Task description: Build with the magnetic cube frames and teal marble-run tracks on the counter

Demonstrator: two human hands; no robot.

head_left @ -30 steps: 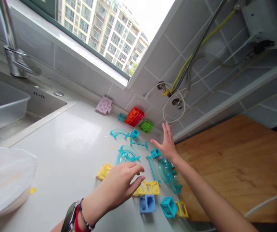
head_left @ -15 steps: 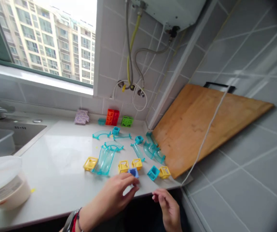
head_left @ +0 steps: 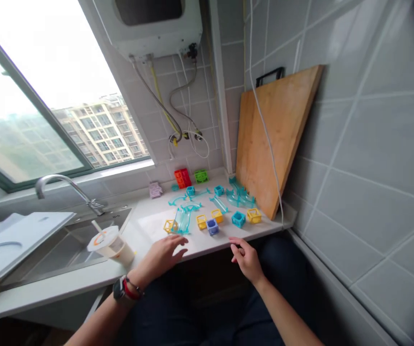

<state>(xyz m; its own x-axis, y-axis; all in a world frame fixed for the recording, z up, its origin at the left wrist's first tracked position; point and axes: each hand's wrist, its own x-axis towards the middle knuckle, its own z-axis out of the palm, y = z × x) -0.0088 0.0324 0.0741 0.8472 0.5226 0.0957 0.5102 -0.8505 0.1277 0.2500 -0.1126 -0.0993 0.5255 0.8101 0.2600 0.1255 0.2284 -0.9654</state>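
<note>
My left hand (head_left: 163, 256) lies over the front edge of the white counter (head_left: 145, 228), fingers stretched out, holding nothing. My right hand (head_left: 245, 257) hovers just off the counter's front edge, fingers loosely curled and empty. Beyond them lie plastic toy pieces: clear teal track sections (head_left: 184, 217), yellow cubes (head_left: 201, 221), a blue cube (head_left: 212, 227), a teal cube (head_left: 238, 219). Red (head_left: 182, 178) and green (head_left: 201, 176) blocks stand against the tiled wall.
A wooden cutting board (head_left: 269, 134) leans on the right wall with a white cable in front. A lidded cup with a straw (head_left: 108, 244) stands left of my left hand. A sink (head_left: 58, 247) with faucet and white tray is at left. A water heater hangs above.
The view has pulled far back and up from the counter. Both hands have drawn back from the toy pieces to the counter's front edge.
</note>
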